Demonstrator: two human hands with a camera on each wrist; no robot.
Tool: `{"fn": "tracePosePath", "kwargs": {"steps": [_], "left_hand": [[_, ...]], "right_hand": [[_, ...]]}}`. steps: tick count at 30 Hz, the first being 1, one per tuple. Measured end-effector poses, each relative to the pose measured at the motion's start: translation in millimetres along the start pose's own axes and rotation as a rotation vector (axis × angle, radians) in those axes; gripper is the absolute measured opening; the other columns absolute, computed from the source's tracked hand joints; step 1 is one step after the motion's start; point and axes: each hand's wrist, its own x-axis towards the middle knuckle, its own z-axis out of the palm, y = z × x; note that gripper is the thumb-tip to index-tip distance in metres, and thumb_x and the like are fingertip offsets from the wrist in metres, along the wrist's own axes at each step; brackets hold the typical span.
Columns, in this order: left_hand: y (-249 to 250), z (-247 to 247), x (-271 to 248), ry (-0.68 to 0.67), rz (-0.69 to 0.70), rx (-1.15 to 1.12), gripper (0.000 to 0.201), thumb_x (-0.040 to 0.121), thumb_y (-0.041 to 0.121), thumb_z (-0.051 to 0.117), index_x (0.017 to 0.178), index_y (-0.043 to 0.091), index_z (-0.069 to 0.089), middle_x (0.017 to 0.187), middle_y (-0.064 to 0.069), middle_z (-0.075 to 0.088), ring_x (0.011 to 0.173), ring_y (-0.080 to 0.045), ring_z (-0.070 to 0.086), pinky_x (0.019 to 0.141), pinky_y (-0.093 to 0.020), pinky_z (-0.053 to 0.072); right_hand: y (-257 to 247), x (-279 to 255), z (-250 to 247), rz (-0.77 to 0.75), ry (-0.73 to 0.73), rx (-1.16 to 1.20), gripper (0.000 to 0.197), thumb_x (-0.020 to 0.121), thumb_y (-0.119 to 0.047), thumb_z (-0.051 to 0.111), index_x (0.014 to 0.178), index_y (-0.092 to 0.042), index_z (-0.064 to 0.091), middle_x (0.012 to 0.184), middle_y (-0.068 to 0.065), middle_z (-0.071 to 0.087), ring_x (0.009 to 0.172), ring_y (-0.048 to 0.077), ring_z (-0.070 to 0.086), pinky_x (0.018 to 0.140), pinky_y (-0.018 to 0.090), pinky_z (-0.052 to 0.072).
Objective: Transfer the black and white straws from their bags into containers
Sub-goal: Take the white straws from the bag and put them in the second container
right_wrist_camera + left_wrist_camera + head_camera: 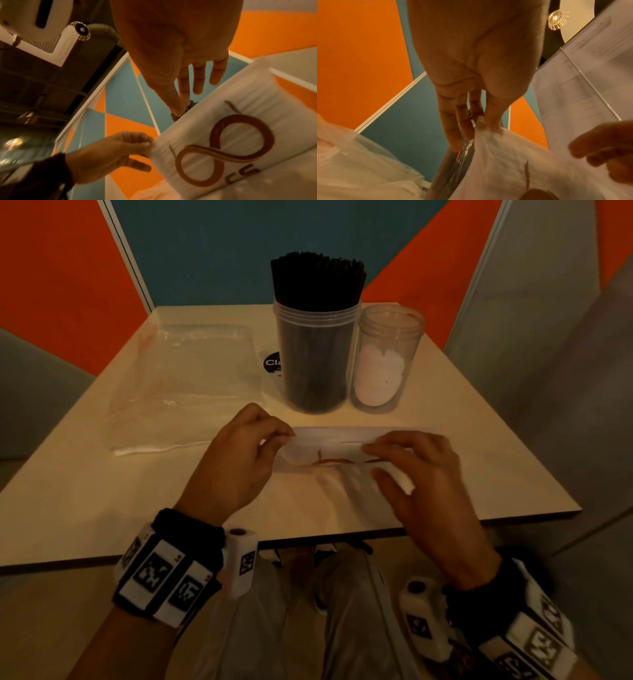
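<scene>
A bag of white straws (329, 451) with a brown looped logo lies across the table's near middle, held between both hands. My left hand (282, 437) pinches its left end between thumb and fingertips (489, 125). My right hand (376, 462) holds the right part, fingers on top and thumb below. In the right wrist view the bag (223, 142) shows the logo, with the left hand (147, 144) pinching its edge. Behind it stand a clear container packed with black straws (315, 337) and a clear container (387, 357) with no straws in it.
An empty clear plastic bag (181, 385) lies flat on the left of the beige table (479, 474). A dark round sticker (272, 363) sits beside the black-straw container. Orange, blue and grey partition walls close in the table on three sides.
</scene>
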Motion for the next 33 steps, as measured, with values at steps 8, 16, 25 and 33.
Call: {"fn": "tracePosePath", "kwargs": {"steps": [8, 16, 25, 33], "left_hand": [[15, 2, -6, -0.014, -0.129, -0.058, 0.001, 0.085, 0.015, 0.062, 0.085, 0.014, 0.063, 0.096, 0.002, 0.052, 0.090, -0.008, 0.055, 0.075, -0.022, 0.052], [16, 8, -5, 0.118, -0.159, 0.009, 0.013, 0.090, 0.020, 0.060, 0.079, 0.015, 0.056, 0.093, 0.001, 0.049, 0.084, -0.012, 0.055, 0.080, -0.026, 0.044], [20, 10, -9, 0.083, -0.140, -0.066, 0.010, 0.090, 0.017, 0.061, 0.080, 0.013, 0.061, 0.091, 0.004, 0.050, 0.081, -0.004, 0.050, 0.072, -0.007, 0.037], [18, 11, -5, 0.034, -0.123, -0.066, 0.009, 0.090, 0.017, 0.061, 0.082, 0.015, 0.058, 0.090, 0.004, 0.049, 0.082, -0.006, 0.049, 0.073, -0.009, 0.038]], "right_hand": [[-8, 19, 21, -0.018, -0.033, -0.117, 0.010, 0.081, -0.016, 0.069, 0.089, -0.022, 0.067, 0.092, -0.003, 0.060, 0.086, 0.024, 0.051, 0.072, 0.035, 0.038], [-21, 12, 16, -0.010, -0.413, -0.241, 0.013, 0.085, -0.013, 0.060, 0.091, -0.024, 0.060, 0.084, -0.004, 0.059, 0.084, 0.023, 0.053, 0.072, 0.035, 0.033], [-38, 39, 20, -0.089, -0.483, -0.097, 0.050, 0.083, -0.002, 0.056, 0.132, -0.013, 0.053, 0.130, 0.011, 0.053, 0.121, 0.030, 0.049, 0.100, 0.044, 0.042], [-43, 57, 38, -0.131, -0.506, -0.314, 0.038, 0.093, -0.031, 0.051, 0.129, -0.021, 0.045, 0.128, 0.003, 0.046, 0.118, 0.024, 0.042, 0.095, 0.035, 0.034]]}}
